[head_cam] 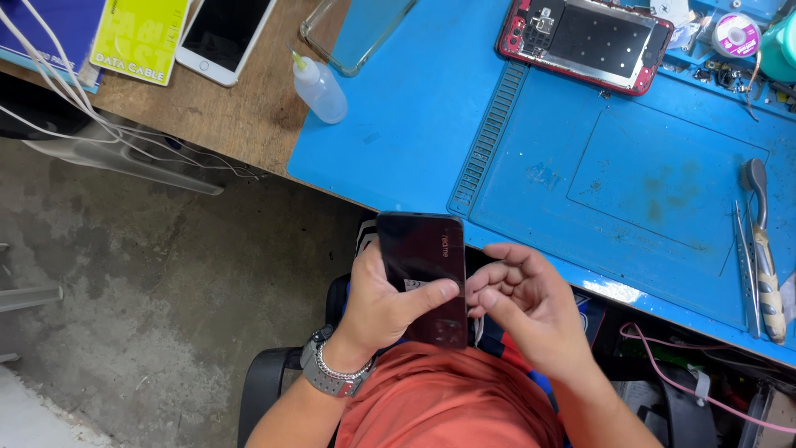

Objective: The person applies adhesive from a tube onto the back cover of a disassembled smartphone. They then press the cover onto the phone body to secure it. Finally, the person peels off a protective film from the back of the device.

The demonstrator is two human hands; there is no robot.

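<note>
My left hand [383,305], with a metal watch on the wrist, grips a dark glossy phone back cover [417,249] over my lap, thumb lying across its face. My right hand [522,300] hovers right beside the cover with fingers loosely curled, fingertips close to its right edge; whether it pinches anything there I cannot tell. An opened red-framed phone [584,41] lies on the blue repair mat [414,124] at the far side of the bench.
A small squeeze bottle [319,87] and a clear phone case [356,29] lie on the mat's left. A white phone [224,37] and a yellow package [141,37] rest on the wooden bench. Tweezers and a handled tool [759,249] lie at the right.
</note>
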